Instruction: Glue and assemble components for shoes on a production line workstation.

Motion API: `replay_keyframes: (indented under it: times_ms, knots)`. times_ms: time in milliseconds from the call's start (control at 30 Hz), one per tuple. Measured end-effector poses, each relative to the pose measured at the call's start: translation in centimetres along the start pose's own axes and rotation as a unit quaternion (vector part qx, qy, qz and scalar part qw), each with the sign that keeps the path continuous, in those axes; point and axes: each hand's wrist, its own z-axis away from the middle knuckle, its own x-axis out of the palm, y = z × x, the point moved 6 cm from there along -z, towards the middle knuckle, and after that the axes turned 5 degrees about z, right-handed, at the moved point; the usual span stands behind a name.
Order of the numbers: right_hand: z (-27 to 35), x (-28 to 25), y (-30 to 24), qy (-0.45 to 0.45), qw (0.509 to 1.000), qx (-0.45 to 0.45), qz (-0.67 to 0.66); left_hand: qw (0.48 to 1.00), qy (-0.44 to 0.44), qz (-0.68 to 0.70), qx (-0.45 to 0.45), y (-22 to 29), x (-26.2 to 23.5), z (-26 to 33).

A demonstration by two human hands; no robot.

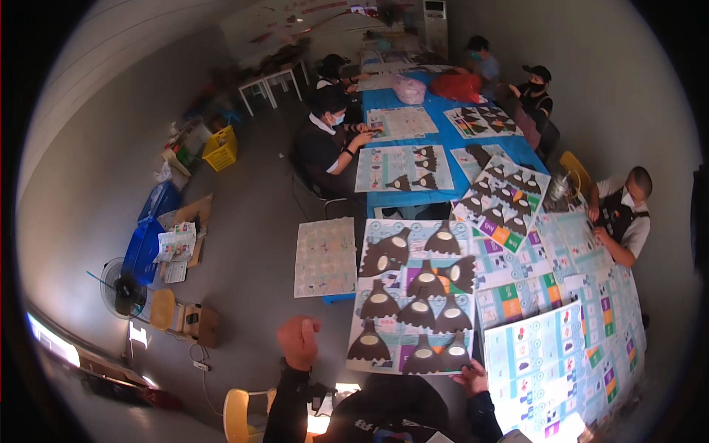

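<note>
In front of me lies a large printed sheet (456, 258) with several dark brown, dress-shaped pieces (379, 301) on it, each with a pale oval. My right hand (473, 378) grips the sheet's near right corner, fingertips at its edge. To the left of the sheet, my left hand (299, 343) is raised and curled like a fist, apart from the paper. Nothing shows in it. Another sheet with similar brown pieces (506, 193) lies tilted beyond the first, on its right.
More printed sheets (532, 347) cover the table on my right. A paler sheet (325, 258) lies left of mine. Along the blue table (410, 198) several people sit working; one (624, 218) is at the right. A yellow chair (238, 413) and a fan (125, 292) stand at left.
</note>
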Motion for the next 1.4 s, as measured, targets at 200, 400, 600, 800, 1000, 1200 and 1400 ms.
replay_keyframes:
  times_ms: [200,400,600,800,1000,1200,1400]
  knots:
    - [-7.2,4.6,-0.9,-0.102,0.994,0.016,0.020,0.934,-0.008,0.002,-0.357,-5.1,1.6,7.4]
    - [-11.3,11.0,-0.3,-0.163,0.978,0.102,0.082,0.913,-0.052,-0.137,-0.381,-10.1,-0.5,17.9]
    - [-12.2,13.0,2.3,-0.119,0.973,0.186,0.065,0.832,-0.029,0.061,-0.550,-17.1,2.0,27.0]
    - [-11.7,11.4,4.2,-0.108,0.982,0.134,0.082,0.710,-0.119,0.269,-0.640,-16.3,8.0,26.9]
    - [-12.5,5.5,7.3,-0.024,0.985,0.153,0.073,0.822,-0.228,0.256,-0.455,-18.1,15.4,30.4]
    - [-15.4,0.9,7.6,0.061,0.985,0.141,0.083,0.588,-0.232,0.326,-0.703,-18.1,23.1,28.9]
    - [-24.7,-2.5,12.5,0.060,0.983,0.143,0.097,0.567,-0.307,0.311,-0.698,-25.8,34.8,32.4]
